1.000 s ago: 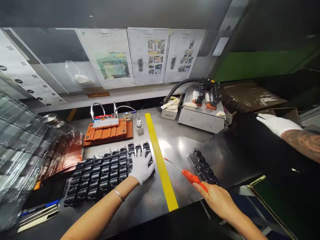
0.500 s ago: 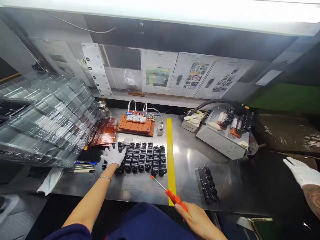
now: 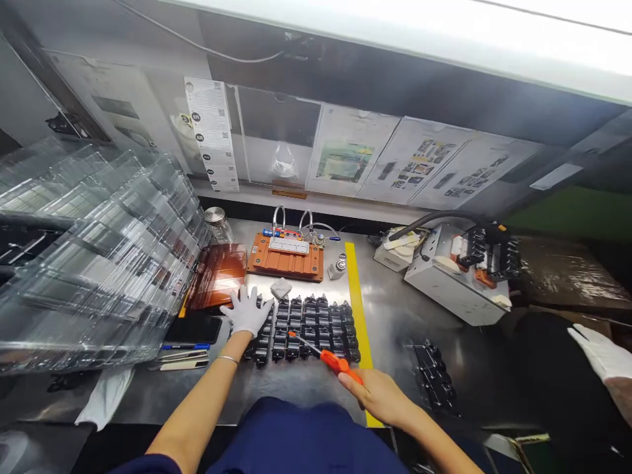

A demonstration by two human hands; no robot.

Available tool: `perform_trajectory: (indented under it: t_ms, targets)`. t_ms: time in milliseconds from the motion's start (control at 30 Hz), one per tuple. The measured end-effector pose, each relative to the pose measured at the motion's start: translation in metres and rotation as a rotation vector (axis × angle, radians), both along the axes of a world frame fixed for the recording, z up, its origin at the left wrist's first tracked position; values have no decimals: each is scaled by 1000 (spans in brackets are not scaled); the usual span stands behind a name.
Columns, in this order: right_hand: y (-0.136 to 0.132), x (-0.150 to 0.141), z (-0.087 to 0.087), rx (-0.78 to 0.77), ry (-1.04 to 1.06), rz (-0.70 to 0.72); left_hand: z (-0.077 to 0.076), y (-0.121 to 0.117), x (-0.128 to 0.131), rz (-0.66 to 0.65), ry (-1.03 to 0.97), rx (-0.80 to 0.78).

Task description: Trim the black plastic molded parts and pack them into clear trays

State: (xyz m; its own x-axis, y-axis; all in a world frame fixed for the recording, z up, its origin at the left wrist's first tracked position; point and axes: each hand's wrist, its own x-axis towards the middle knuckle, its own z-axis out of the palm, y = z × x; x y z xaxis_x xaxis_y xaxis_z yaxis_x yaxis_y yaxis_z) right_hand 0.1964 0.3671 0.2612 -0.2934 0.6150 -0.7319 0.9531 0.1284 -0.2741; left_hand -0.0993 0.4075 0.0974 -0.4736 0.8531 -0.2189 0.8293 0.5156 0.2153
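Note:
My left hand (image 3: 245, 312), in a white glove, lies flat with fingers spread on the left end of a block of black plastic parts (image 3: 311, 322) laid in rows on the steel bench. My bare right hand (image 3: 378, 395) grips the orange handle of a small screwdriver (image 3: 326, 355); its thin metal tip points up-left and hovers over the rows of black parts. A separate stack of the same black parts (image 3: 435, 382) lies to the right of the yellow tape line (image 3: 359, 303).
Clear plastic trays (image 3: 89, 257) are stacked tall at the left. An orange fixture (image 3: 287, 255) sits behind the parts, a grey box with cables (image 3: 457, 276) at the back right. Another person's white-gloved hand (image 3: 600, 352) reaches in at the right edge. Pens and a phone (image 3: 190, 332) lie left.
The view has swung further left and back. My right hand moved the screwdriver left across the yellow line until its tip is over the black parts. My left hand stays on the block's left end.

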Motion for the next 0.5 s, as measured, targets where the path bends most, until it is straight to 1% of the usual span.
perform_trajectory:
  t_ms: [100, 200, 300, 400, 500]
  targets:
    - [15, 2, 1, 70, -32, -111, -3, 8, -9, 48, -62, -52]
    - [30, 9, 4, 145, -61, -222, -5, 9, -8, 40, -48, -41]
    - [38, 18, 10, 207, -101, -322, -5, 7, -5, 32, -44, -14]
    - [35, 39, 17, 233, -89, -427, -4, 4, -7, 33, -46, 9]
    - [17, 76, 15, 226, 6, -496, 2, 4, -8, 37, -62, 4]
